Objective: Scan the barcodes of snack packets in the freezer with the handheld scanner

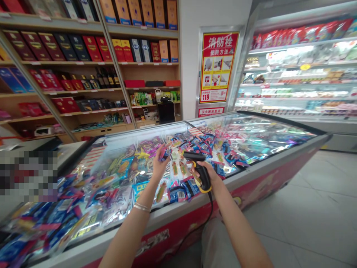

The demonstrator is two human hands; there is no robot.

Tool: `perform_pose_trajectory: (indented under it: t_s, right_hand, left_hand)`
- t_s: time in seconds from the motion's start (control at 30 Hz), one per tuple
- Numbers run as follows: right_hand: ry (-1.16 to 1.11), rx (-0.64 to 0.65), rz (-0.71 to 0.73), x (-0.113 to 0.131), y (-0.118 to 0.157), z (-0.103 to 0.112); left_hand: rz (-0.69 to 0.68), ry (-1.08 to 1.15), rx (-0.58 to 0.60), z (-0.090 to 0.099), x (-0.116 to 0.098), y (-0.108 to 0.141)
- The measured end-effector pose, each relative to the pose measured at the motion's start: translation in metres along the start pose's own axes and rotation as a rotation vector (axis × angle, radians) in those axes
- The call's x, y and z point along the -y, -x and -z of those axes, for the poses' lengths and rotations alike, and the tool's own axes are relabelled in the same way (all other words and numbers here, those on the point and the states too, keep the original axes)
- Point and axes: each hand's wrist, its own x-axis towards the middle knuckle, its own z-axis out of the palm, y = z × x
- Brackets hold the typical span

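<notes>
My right hand (208,171) is wrapped around the grip of a black-and-yellow barcode scanner (205,178). The scanner's head points left, toward my other hand, and its cable hangs down in front of the freezer. My left hand (160,162), with a silvery bracelet on its wrist, pinches a small blue-and-pink wrapped packet (166,153), which my fingers partly cover. Below both hands, white packets with a green-and-brown picture (178,169) and blue packets (178,191) lie on the glass top of a chest freezer (240,175).
More wrapped packets (61,212) are heaped along the freezer's left end. Shelves of boxes and bottles (75,46) line the back wall. A red fire-hydrant sign (219,67) hangs by a lit refrigerated display (301,70). Tiled floor (315,216) stretches along the right.
</notes>
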Motion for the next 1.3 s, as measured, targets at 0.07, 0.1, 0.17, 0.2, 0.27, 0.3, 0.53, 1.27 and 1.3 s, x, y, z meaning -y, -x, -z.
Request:
perform_pose_trajectory:
  t_s: [0.07,0.1,0.17,0.2,0.27,0.3,0.53,1.27,1.3]
  right_hand:
    - [0.010,-0.012,-0.002,-0.001,0.000,0.000]
    - [0.013,-0.015,-0.001,-0.001,0.000,0.001]
    - [0.016,-0.011,0.000,0.000,0.000,0.000]
    - [0.017,-0.006,0.001,0.000,0.000,0.000]
    - [0.019,0.000,-0.001,0.001,0.001,-0.002]
    - [0.020,0.001,-0.001,0.002,0.001,-0.003]
    - [0.027,-0.007,-0.010,0.002,0.002,-0.003]
    - [0.043,0.097,0.026,-0.018,-0.060,-0.134]
    - [0.037,0.109,0.013,-0.028,-0.067,-0.148]
  left_hand:
    - [-0.008,-0.021,-0.036,0.001,0.001,-0.001]
    - [-0.013,-0.026,-0.052,0.002,0.002,-0.002]
    - [-0.036,-0.030,-0.070,0.002,0.004,-0.003]
    - [-0.058,-0.027,-0.070,0.002,0.005,-0.003]
    - [-0.101,-0.017,-0.057,0.002,0.006,-0.003]
    - [-0.110,-0.015,-0.051,0.002,0.006,-0.003]
    - [-0.070,0.010,-0.057,0.004,0.005,-0.003]
    - [-0.373,-0.476,-0.410,0.199,-0.064,0.017]
    - [-0.382,-0.531,-0.437,0.213,-0.064,0.025]
